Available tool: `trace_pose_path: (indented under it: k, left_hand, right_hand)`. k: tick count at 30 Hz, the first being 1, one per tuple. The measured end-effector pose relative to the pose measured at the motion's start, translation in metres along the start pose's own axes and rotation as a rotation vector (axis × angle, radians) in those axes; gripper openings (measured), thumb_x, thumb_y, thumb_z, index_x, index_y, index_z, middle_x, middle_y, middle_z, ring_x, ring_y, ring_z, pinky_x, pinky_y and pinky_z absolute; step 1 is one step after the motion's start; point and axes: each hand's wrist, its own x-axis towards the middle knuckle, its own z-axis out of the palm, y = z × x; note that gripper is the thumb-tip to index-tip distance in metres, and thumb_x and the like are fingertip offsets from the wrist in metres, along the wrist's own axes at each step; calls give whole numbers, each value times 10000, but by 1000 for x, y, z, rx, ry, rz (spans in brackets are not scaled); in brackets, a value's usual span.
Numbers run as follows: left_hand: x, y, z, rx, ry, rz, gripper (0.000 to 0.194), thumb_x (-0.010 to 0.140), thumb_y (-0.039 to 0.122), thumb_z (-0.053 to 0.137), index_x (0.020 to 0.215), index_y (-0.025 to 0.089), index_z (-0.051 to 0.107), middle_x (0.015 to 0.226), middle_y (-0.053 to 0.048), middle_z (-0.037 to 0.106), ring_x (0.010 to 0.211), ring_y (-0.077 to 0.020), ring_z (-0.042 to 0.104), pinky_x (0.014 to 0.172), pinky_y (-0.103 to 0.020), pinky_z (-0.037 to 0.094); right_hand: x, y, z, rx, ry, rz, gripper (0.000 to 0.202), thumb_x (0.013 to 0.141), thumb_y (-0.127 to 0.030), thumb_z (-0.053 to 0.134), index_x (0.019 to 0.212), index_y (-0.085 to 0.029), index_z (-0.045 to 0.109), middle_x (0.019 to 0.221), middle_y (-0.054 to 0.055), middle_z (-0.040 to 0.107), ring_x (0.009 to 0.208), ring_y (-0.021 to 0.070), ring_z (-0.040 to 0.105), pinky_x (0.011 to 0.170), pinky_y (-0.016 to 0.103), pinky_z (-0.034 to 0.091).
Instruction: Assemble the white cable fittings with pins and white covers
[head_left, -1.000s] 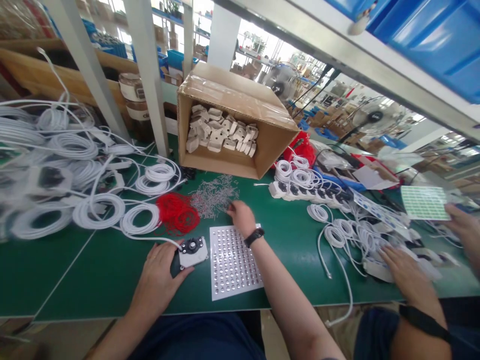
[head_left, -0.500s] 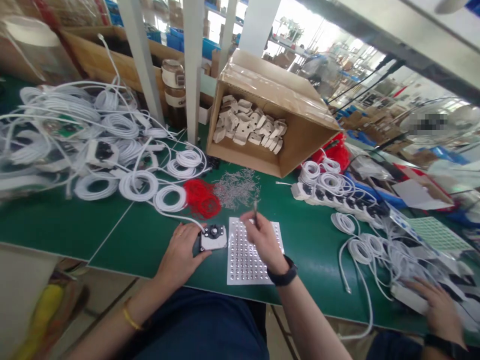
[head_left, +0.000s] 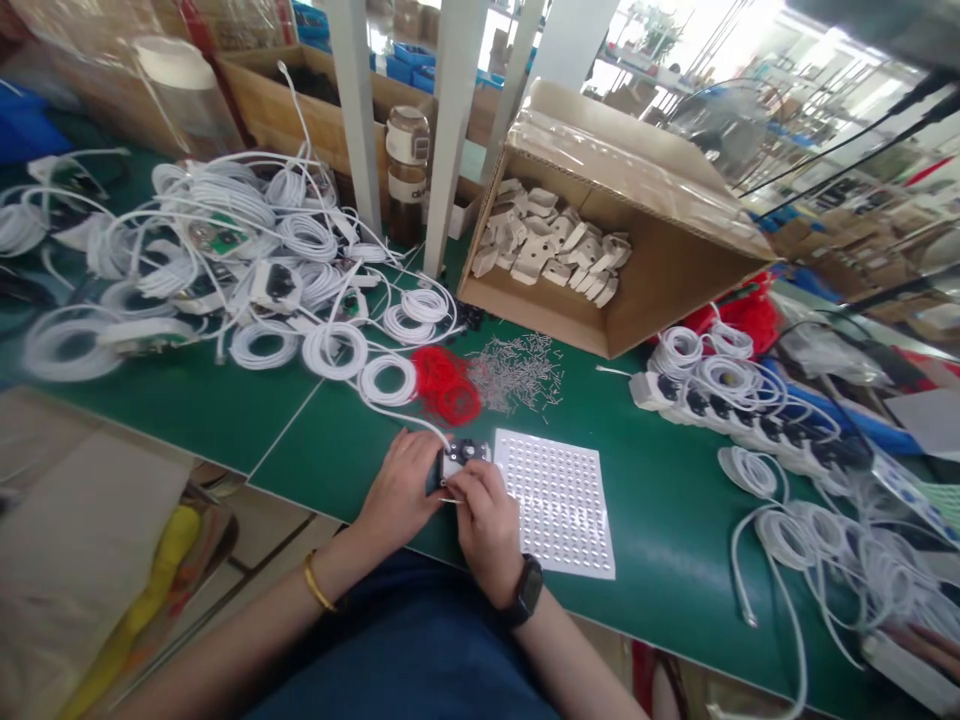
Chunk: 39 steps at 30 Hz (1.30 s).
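My left hand (head_left: 405, 485) is closed round the left side of a small white-and-black housing (head_left: 472, 452) with a round black part and screws on top. A white cable (head_left: 409, 415) runs from the housing back to a coil. My right hand (head_left: 489, 515) is closed, its fingertips pinched at the housing's front edge. A thin pale sliver shows beneath those fingertips; what it is I cannot make out. Just right of the housing lies a white sheet (head_left: 559, 500) bearing rows of small clear, shiny bumps.
Red rings (head_left: 448, 388) and loose screws (head_left: 521, 372) lie behind the housing. Farther back, a cardboard box (head_left: 637, 300) holds white plastic parts. Coiled cables (head_left: 225, 210) pile up at left. Finished-looking housings (head_left: 720, 405) line the right, where another person's hand (head_left: 926, 645) shows at the edge.
My right hand has moved left from above the sheet, where it held a small dark tool, to the housing's front edge. My left hand still holds the housing. The camera view has shifted.
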Motion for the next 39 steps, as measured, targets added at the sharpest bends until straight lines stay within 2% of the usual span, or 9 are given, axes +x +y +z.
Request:
trace_pose_path:
  k: [7, 16, 20, 23, 25, 28, 32, 35, 39]
  left_hand:
    - [-1, -1, -3, -28, -6, -9, 352, 766, 236, 556, 1110, 186, 498, 1102, -85, 587, 1079, -253, 497, 1041, -471, 277]
    - [-4, 1, -2, -63, -11, -11, 400, 747, 191, 553, 1143, 186, 493, 1134, -91, 580, 1118, -254, 486, 1068, -500, 250]
    - [-15, -5, -33, -255, 60, -135, 406, 783, 276, 565, 1172, 197, 479, 1184, -105, 548, 1090, -237, 527, 968, -434, 415]
    - [-6, -29, -65, -313, 434, -472, 328, 832, 395, 497, 1074, 175, 491, 978, -83, 584, 783, -186, 608, 683, -333, 525]
    - [13, -50, -82, -153, 648, -568, 448, 781, 433, 555, 1120, 160, 449, 1028, -97, 557, 699, -175, 598, 633, -332, 516]
    - [46, -72, -102, 258, 659, -513, 510, 746, 402, 589, 1168, 147, 459, 1133, -149, 540, 846, -246, 605, 743, -384, 489]
    - [64, -81, -126, 407, 633, -464, 298, 776, 355, 546, 1002, 164, 585, 853, -88, 641, 821, -270, 616, 752, -385, 470]
    - [60, -77, -147, 129, 777, -437, 336, 729, 364, 614, 1006, 177, 583, 780, -39, 634, 664, -199, 610, 642, -323, 491]
    - [58, -64, -168, -742, 791, -435, 500, 621, 280, 727, 1067, 197, 517, 749, 13, 617, 522, -118, 560, 454, -223, 458]
  right_hand:
    - [2, -7, -9, -272, -181, -135, 294, 920, -122, 323, 933, -180, 610, 962, 91, 613, 662, 149, 575, 526, 252, 432]
    - [-4, -11, -11, -347, -209, -151, 317, 924, -126, 316, 1030, -189, 608, 974, 86, 620, 624, 137, 579, 505, 241, 441]
    - [-9, -1, -34, -212, -193, -67, 274, 923, -185, 389, 1152, -220, 536, 1083, 80, 606, 782, 163, 632, 608, 251, 511]
    - [0, 9, -46, -236, -165, 56, 486, 868, -267, 522, 1323, -188, 371, 1274, 126, 518, 1095, 263, 558, 781, 346, 530]
    - [13, 11, -47, -272, -279, 110, 694, 813, -267, 593, 1405, -192, 238, 1372, 127, 434, 1148, 300, 522, 819, 399, 523]
    - [32, 5, -41, -292, -467, 133, 738, 774, -221, 619, 1407, -219, 240, 1375, 92, 441, 1080, 301, 571, 809, 418, 523]
    - [41, -1, -37, -298, -489, 185, 587, 761, -244, 634, 1296, -194, 396, 1270, 92, 527, 980, 282, 618, 781, 396, 520]
    - [41, -1, -37, -291, -467, 207, 528, 749, -273, 656, 1228, -196, 449, 1192, 84, 569, 939, 278, 629, 755, 388, 516]
    - [42, -1, -37, -267, -444, 203, 521, 729, -288, 684, 1196, -214, 465, 1133, 66, 594, 925, 282, 632, 740, 386, 512]
